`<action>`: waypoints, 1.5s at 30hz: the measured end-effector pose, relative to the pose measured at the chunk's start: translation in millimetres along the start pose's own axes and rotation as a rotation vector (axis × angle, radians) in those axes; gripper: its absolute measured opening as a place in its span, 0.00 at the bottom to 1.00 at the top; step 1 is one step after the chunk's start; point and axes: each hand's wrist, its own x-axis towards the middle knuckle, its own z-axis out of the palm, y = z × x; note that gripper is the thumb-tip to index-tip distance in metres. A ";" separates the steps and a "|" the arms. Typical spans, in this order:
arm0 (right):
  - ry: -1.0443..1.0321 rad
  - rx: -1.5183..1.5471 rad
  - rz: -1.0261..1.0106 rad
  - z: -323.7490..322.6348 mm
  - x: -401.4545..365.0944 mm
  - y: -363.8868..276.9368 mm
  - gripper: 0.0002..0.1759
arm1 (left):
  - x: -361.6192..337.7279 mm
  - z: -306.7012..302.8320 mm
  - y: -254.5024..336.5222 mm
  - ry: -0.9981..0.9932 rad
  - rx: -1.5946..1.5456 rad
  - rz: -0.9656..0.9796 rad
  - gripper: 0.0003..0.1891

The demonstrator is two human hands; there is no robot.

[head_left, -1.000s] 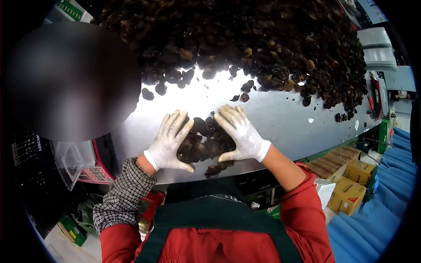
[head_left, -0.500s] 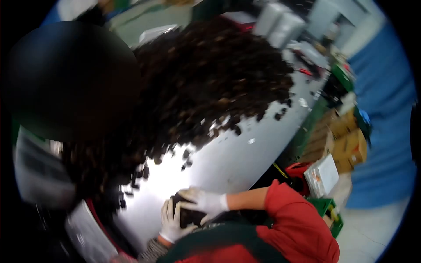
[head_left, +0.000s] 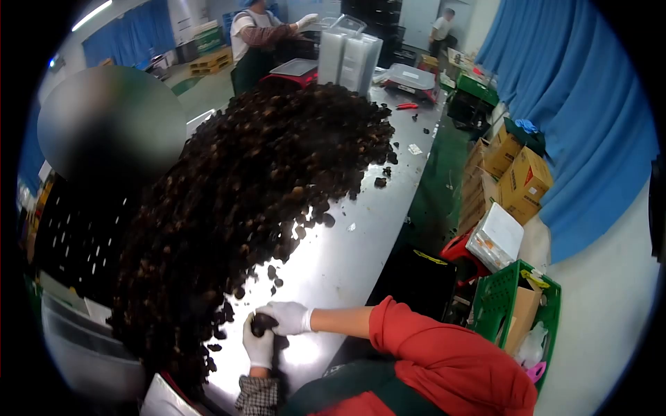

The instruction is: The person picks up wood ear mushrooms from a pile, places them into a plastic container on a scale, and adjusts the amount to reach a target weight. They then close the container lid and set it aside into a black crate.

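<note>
Both my hands wear white gloves and meet low over the front of a shiny metal table [head_left: 331,260]. My left hand [head_left: 258,347], below a checked cuff, curls around a dark brown mushroom-like piece [head_left: 263,324]. From the right, my right hand [head_left: 290,317] closes on the same piece, its fingertips partly hidden. A large heap of similar dark pieces [head_left: 243,166] spreads across the table beyond and left of my hands. A few loose ones lie close by at the heap's edge.
Clear plastic containers [head_left: 350,59] stand stacked at the table's far end, beside a scale [head_left: 413,78] and a red tool [head_left: 407,106]. A co-worker [head_left: 258,38] stands behind. Cardboard boxes [head_left: 524,182] and a green crate [head_left: 496,298] line the right side.
The view has tilted up, showing more of the room. My hands have moved closer together; earlier they were spread around dark material near my apron, now they grip a small piece over the table.
</note>
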 end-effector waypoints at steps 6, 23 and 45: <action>0.020 0.358 -0.150 6.0 13.3 -65.7 0.32 | -33.1 -43.5 96.2 0.046 -0.306 0.018 0.27; -0.258 0.231 -0.739 233.4 44.1 -344.0 0.44 | -258.7 -341.1 74.9 0.677 -0.189 0.020 0.29; 0.096 -0.017 0.087 66.2 -90.8 -38.2 0.22 | -347.6 -412.2 79.3 1.115 0.016 0.089 0.14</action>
